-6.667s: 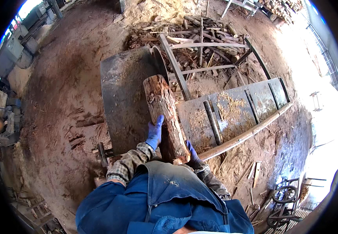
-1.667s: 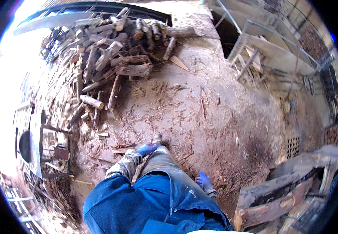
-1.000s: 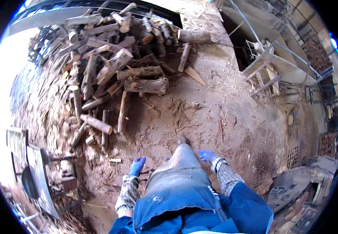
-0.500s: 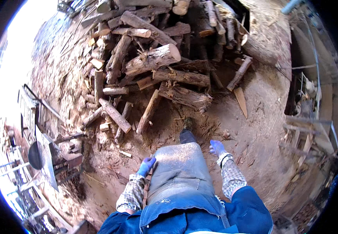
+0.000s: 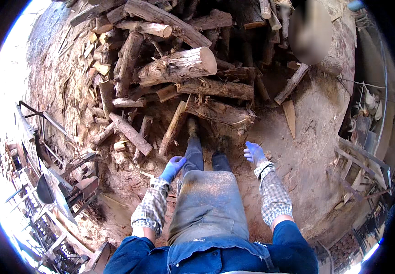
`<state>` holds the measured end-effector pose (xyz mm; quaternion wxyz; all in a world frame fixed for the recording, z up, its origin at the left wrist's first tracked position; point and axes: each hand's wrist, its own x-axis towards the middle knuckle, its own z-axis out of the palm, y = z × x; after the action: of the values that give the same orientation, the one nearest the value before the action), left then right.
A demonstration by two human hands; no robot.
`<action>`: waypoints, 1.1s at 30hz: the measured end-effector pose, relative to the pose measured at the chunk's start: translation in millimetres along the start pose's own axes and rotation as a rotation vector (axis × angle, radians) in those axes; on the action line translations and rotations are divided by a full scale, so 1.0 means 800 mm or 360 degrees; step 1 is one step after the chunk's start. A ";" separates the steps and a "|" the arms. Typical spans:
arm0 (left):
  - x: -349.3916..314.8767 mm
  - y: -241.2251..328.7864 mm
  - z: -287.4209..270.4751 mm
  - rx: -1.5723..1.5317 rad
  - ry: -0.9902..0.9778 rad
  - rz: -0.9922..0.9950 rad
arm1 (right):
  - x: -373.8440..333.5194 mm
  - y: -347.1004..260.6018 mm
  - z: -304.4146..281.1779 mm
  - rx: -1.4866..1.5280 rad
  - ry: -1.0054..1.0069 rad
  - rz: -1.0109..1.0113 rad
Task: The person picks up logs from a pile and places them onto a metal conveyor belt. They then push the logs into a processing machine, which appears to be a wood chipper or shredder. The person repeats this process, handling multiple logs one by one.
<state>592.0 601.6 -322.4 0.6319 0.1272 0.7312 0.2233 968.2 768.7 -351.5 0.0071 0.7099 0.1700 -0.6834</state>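
I stand at the foot of a heap of cut logs on a dirt floor. My left hand, in a blue glove, hangs open beside my left leg and holds nothing. My right hand, also in a blue glove, is open with fingers spread, just below a rough bark-covered log at the front of the heap. A thick log with a pale sawn end lies higher in the pile. A thinner stick leans toward my feet.
Loose branches and offcuts lie scattered to the left of the heap. A metal frame with machinery stands at the left. A pointed wooden slab lies on the dirt to the right, and metal racks line the right side.
I have turned from the metal table where both hands were on a log and walked across the dirt to the log heap. Over the last second the heap has come much closer.
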 end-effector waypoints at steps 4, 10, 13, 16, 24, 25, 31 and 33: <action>0.067 0.078 -0.016 -0.0495 -0.0173 -0.0414 | 0.043 -0.103 0.039 0.0034 -0.0253 -0.0362; 0.163 0.214 0.022 -0.0841 -0.0335 -0.0170 | 0.118 -0.373 0.165 0.0122 -0.0238 -0.1632; 0.221 0.243 0.035 -0.1062 -0.0458 -0.0070 | 0.146 -0.482 0.209 -0.0385 -0.0138 -0.1357; 0.249 0.279 0.052 -0.1227 -0.0556 -0.0182 | 0.216 -0.490 0.207 -0.0006 -0.0335 -0.1205; 0.212 0.237 -0.047 -0.2833 -0.0545 0.0301 | 0.036 -0.281 0.316 -0.0023 -0.0127 -0.0432; 0.207 0.203 -0.066 -0.2751 -0.0482 0.0242 | 0.037 -0.260 0.326 -0.0237 -0.0292 -0.0339; 0.115 0.216 -0.146 -0.2117 0.0011 0.0250 | 0.055 -0.255 0.438 0.0154 -0.0974 -0.0339; 0.095 0.198 -0.149 -0.2080 -0.0029 0.0252 | -0.016 -0.267 0.451 0.0232 -0.1142 -0.0102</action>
<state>447.0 755.2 -299.4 0.5669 -0.2274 0.4281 0.6661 565.4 879.2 -315.2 -0.0057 0.4180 0.1298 -0.8991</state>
